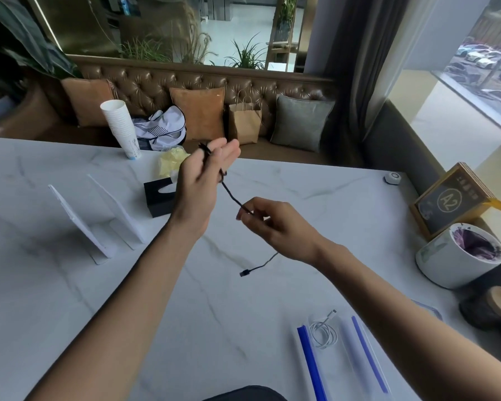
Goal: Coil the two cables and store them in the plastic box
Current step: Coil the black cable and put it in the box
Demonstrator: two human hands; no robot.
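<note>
The thin black braided cable [231, 196] is what you are working on now: it runs through the middle of the frame, several turns already wrapped around the fingers of your left hand [201, 180], which is raised with the fingers nearly straight and held together, the loops snug around them. From there the cable slants down to your right hand [268, 221], whose thumb and fingertips are pinched on it, the other fingers curled loosely. Below that hand a loose tail hangs to the white marbled tabletop [99, 314], ending in a small black plug [244, 273] lying just below centre.

So this coil looks partly wound, with a fair length left to take up.

The thin white cable [324, 332] already lies coiled in the lower right of the frame, inside the clear plastic box with blue edge strips [307, 347]; that half appears done.

What remains, as I judge it: wind in the tail, slip the loops off your fingers, and lay the black coil in the box beside the white one.
</note>
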